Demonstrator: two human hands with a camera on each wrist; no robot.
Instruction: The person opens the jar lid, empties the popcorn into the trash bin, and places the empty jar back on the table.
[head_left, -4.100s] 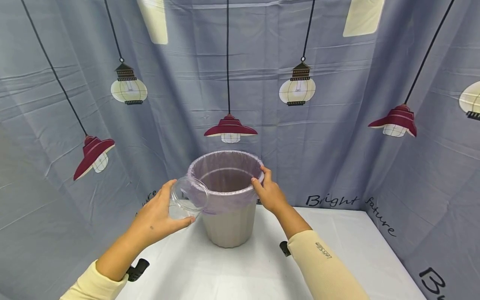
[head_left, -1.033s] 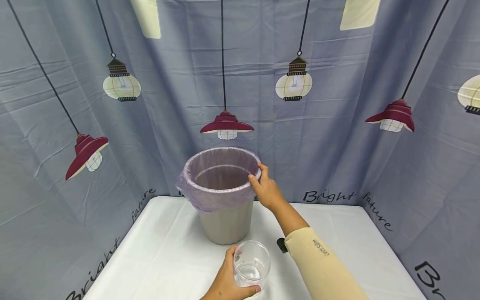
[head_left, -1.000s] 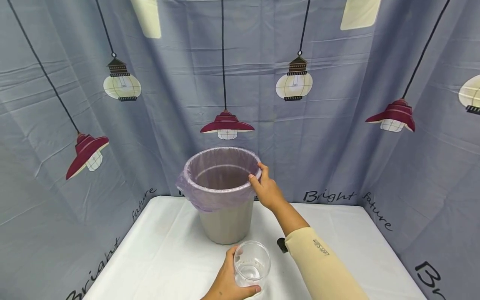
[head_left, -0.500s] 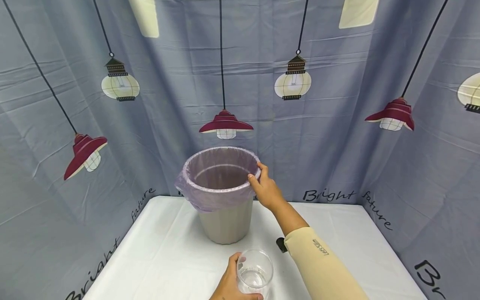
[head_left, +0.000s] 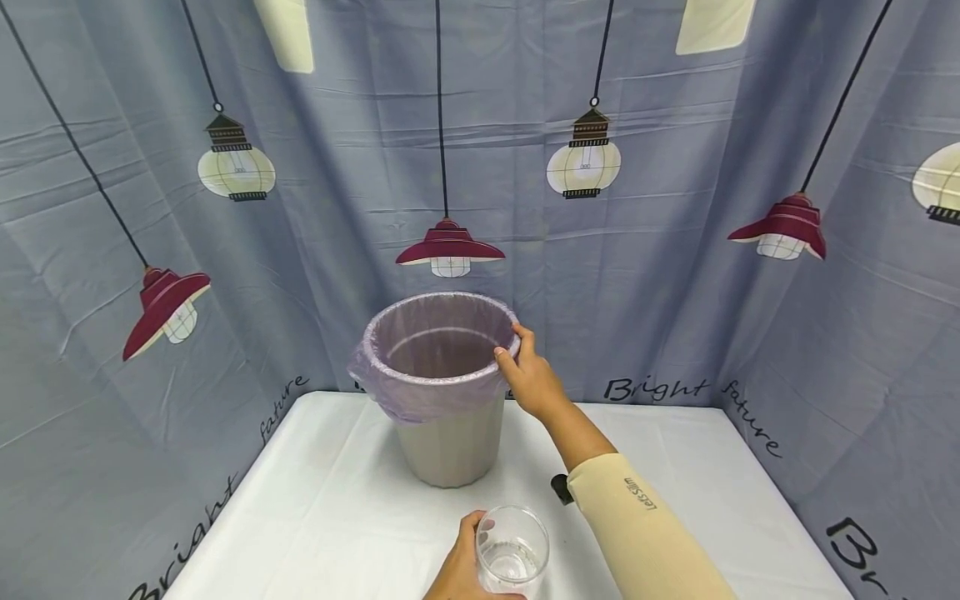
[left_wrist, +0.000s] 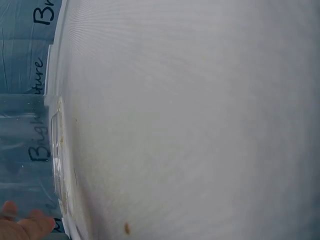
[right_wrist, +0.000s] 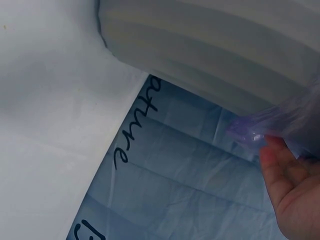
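Near the front of the table, my left hand point(head_left: 457, 573) holds a clear plastic cup point(head_left: 513, 550) by its side, mouth up. Looking into the cup, I see only its transparent bottom. The left wrist view catches the cup's see-through wall point(left_wrist: 25, 165) with fingertips point(left_wrist: 37, 226) beside it. My right hand point(head_left: 534, 379) grips the right side of the rim of a grey trash can point(head_left: 453, 450), thumb in front. A thin purple trash bag point(head_left: 427, 398) lines the can and folds over its rim. In the right wrist view, fingers point(right_wrist: 280, 175) touch the bag's edge point(right_wrist: 247, 132).
The white table point(head_left: 315, 492) carries the trash can toward its back edge. A blue-grey curtain point(head_left: 652, 275) printed with lamps and lettering hangs behind and on both sides. A small black device point(head_left: 561, 489) shows at my right wrist.
Since four seconds ago, my left hand has brought the cup from beside the bin's rim down to the table's front, then slightly nearer and rightward. My right hand keeps its grip on the rim.
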